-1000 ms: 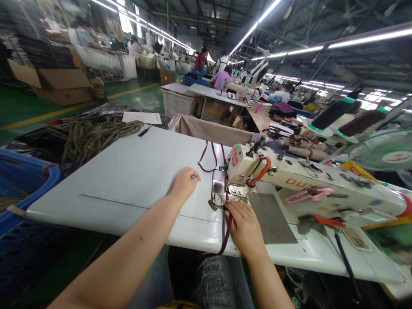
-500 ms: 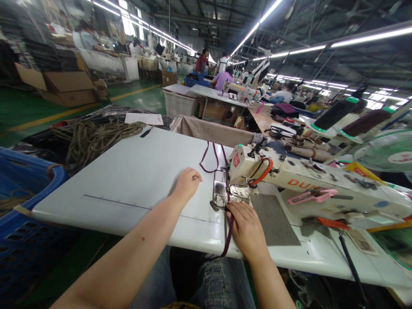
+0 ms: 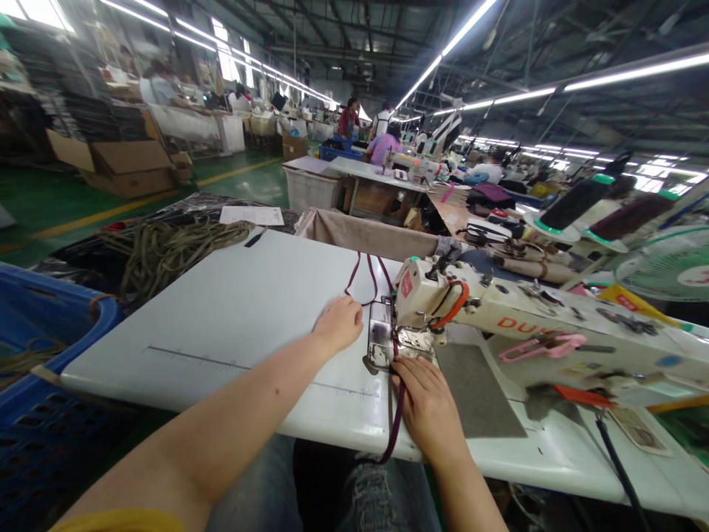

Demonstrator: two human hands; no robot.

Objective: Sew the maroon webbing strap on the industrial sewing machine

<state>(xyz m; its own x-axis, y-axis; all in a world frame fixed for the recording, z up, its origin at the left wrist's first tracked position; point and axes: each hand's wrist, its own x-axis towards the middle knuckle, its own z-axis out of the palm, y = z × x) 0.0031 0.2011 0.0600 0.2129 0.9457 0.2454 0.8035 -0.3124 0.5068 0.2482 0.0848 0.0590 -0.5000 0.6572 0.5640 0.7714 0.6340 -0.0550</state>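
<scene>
A narrow dark purple strap [image 3: 397, 423] runs through the sewing machine [image 3: 426, 295], under its head. Behind the needle area its far part lies in loops on the white table, and its near end hangs over the front edge. My right hand [image 3: 429, 399] holds the strap just in front of the metal needle plate [image 3: 379, 334], with fingers together and pressed down. Left of the plate, my left hand [image 3: 339, 325] rests above the table with curled fingers, close to the strap's loop. Whatever its fingers may hold is hidden.
A blue plastic basket [image 3: 55, 340] stands at the left. Olive cords [image 3: 171, 247] lie in a heap beyond the table [image 3: 221, 310]. A fabric-lined bin [image 3: 365, 233] is behind it. Thread cones [image 3: 579, 203] and a green fan [image 3: 665, 266] stand at the right.
My left hand has moved right and closer to the needle plate and the strap's loop. The right hand stays on the strap by the plate. The view has shifted slightly.
</scene>
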